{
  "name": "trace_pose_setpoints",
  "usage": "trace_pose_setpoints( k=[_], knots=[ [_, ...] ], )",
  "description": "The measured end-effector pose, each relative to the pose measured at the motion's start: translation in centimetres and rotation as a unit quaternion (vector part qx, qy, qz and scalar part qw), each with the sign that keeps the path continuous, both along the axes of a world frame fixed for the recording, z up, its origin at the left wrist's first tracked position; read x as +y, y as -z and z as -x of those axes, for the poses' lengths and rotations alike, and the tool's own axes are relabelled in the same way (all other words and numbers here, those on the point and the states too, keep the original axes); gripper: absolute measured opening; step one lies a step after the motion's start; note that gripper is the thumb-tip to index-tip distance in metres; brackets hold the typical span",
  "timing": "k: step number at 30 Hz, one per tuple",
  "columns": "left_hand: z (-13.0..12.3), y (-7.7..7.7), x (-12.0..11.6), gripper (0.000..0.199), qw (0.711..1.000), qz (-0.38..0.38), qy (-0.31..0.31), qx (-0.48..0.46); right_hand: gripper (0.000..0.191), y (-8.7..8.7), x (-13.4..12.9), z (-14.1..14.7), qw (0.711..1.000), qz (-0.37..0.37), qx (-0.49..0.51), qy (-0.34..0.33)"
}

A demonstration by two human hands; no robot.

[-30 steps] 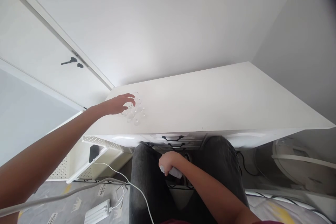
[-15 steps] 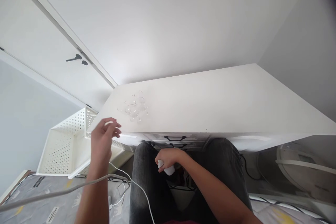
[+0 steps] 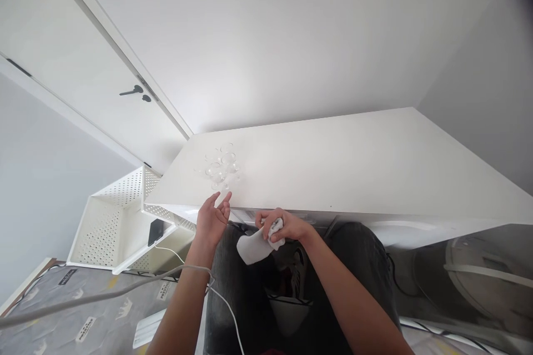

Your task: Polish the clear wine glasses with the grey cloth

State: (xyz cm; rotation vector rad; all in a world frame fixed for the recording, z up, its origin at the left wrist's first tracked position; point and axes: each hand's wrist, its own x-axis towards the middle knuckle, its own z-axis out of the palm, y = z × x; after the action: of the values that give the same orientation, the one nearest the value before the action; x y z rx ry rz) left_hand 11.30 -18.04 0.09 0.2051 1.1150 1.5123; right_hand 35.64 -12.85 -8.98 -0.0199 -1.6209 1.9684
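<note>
My right hand [image 3: 287, 224] is closed around a crumpled white tissue [image 3: 255, 247], and one flap of it hangs down to the left over my lap. Its fingers are at the front edge of the white cabinet [image 3: 333, 166]. My left hand [image 3: 213, 218] is raised at the same edge, palm turned up, fingers apart and holding nothing. Just beyond its fingertips, a cluster of clear round shapes [image 3: 220, 166], like large bubbles or drops of liquid, lies on the left part of the cabinet top.
Left of the cabinet stand white perforated baskets [image 3: 100, 233], with a dark phone [image 3: 156, 232] on a rim. A grey cable [image 3: 104, 295] crosses my left forearm. A patterned mattress [image 3: 62, 310] lies lower left, and a rounded appliance [image 3: 470, 277] stands at the right.
My left hand has moved right, toward the clear shapes, and turned palm up. My right hand has risen from my lap to the cabinet edge with the tissue, now more spread out.
</note>
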Motion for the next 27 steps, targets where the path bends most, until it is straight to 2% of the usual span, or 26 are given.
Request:
trace_pose_setpoints(
  k=[3,6,11,12,15,18,22,27],
  knots=[
    [0.4,-0.6,0.6,0.030,0.997,-0.017,0.005,-0.079,0.031,-0.2,0.4,-1.3,0.999,0.015,0.026,-0.011],
    [0.4,-1.1,1.3,0.035,0.996,-0.027,0.004,-0.083,0.033,-0.4,0.6,-2.1,0.995,0.073,0.063,0.013],
    [0.0,-1.1,2.3,0.040,0.999,-0.018,0.024,-0.023,0.068,-0.3,0.5,-2.1,0.988,0.125,0.089,0.017],
    [0.0,-1.1,2.5,0.039,0.999,-0.018,0.022,-0.025,0.065,-0.3,0.5,-2.0,0.989,0.124,0.084,0.021],
    [-0.1,-1.2,3.0,0.035,0.999,-0.026,0.015,-0.024,0.040,-0.5,0.5,-2.0,0.993,0.086,0.048,0.062],
    [-0.1,-1.3,3.5,0.034,0.999,-0.032,0.022,-0.015,0.053,-0.7,0.5,-2.2,0.993,0.055,0.017,0.105],
    [-0.1,-1.2,3.4,0.030,0.999,-0.043,0.004,-0.021,0.071,-1.1,0.3,-2.2,0.987,0.090,0.023,0.130],
    [-0.3,-1.5,2.0,0.029,0.998,-0.025,-0.005,-0.057,0.068,-1.5,0.0,-2.0,0.985,0.135,0.034,0.102]
  ],
)
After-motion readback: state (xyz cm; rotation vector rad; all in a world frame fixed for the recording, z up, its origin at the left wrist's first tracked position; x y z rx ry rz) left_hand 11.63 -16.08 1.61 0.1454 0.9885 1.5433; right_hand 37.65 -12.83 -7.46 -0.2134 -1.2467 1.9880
